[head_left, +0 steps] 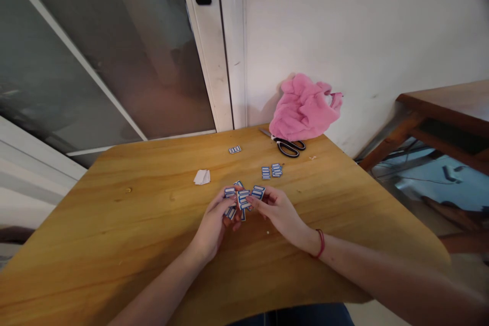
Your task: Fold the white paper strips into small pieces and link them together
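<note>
Several small white cards with blue-edged bars (244, 198) are fanned out between my two hands, just above the table. My left hand (214, 219) is closed on the left part of the bunch, its thumb lying over the cards. My right hand (280, 211), with a red band at the wrist, pinches the cards on the right side. Beyond my hands lie two small groups of similar blue-marked cards (277, 170). Plain white slips (202, 177) rest in a little pile to the left. One dark-edged card (235, 149) lies farther back.
Black-handled scissors (288, 146) lie near the back edge of the wooden table (153, 224), partly under a pink plush cloth (305, 107) against the wall. Small scraps dot the tabletop. Left stands a glass sliding door (153, 51); another wooden table (446, 104) is at right.
</note>
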`<state>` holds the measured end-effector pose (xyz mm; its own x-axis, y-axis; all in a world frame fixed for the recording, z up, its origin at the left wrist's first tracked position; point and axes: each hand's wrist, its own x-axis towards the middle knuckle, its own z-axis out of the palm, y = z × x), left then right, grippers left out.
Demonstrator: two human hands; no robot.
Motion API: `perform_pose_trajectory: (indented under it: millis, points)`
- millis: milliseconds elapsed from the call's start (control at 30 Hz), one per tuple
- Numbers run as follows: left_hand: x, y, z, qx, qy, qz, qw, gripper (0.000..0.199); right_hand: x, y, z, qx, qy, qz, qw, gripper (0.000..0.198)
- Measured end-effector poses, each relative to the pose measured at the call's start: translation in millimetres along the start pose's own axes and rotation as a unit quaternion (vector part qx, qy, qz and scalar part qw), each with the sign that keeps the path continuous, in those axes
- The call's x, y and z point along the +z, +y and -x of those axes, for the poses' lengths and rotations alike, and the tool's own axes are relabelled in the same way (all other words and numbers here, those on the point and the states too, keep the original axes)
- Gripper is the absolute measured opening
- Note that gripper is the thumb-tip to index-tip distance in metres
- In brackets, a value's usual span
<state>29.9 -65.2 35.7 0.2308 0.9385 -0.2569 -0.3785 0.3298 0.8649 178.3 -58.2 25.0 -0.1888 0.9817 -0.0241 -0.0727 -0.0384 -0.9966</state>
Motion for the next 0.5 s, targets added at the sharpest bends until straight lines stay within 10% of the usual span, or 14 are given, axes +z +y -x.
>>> perform_pose_trajectory:
  millis: [500]
  points:
    - [1.7, -5.3, 0.3, 0.051, 0.014, -0.133, 0.99, 0.038, 4.0, -1.2, 8.4, -0.02, 0.009, 0.025, 0.999, 0.029]
